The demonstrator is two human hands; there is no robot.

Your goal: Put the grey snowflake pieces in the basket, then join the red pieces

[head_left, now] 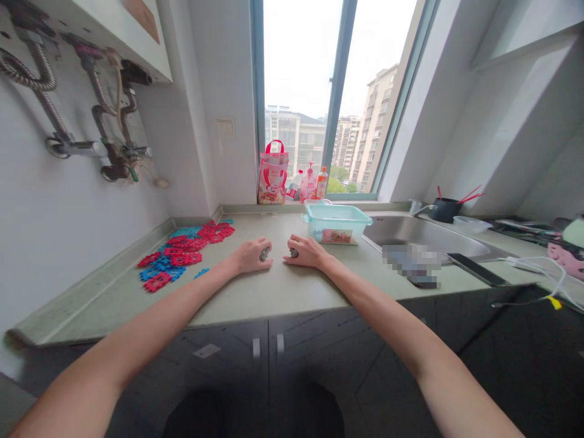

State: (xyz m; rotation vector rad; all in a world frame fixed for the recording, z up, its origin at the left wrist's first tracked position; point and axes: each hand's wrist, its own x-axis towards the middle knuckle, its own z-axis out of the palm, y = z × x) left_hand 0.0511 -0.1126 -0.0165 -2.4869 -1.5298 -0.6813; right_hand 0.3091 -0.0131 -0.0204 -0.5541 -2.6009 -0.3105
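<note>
Over the middle of the countertop [232, 292], my left hand [250, 255] is curled around a small grey lump [264, 253] that looks like a steel wool scrubber. A similar grey scrubber [293, 252] sits in the curled fingers of my right hand [308, 250]. The hands face each other a short gap apart. Most of each lump is hidden by the fingers. Behind my right hand stands a pale teal plastic basin [340, 214] with a picture label on its front. Left of my left hand lies a spread of red and blue openwork plastic pieces [185, 249].
A steel sink [410, 234] lies to the right, with a dark flat slab [474, 269] and a blurred-out item [410, 261] at its front edge. Bottles [309, 184] and a pink bag [274, 176] stand by the window. White cables [542, 264] trail at far right.
</note>
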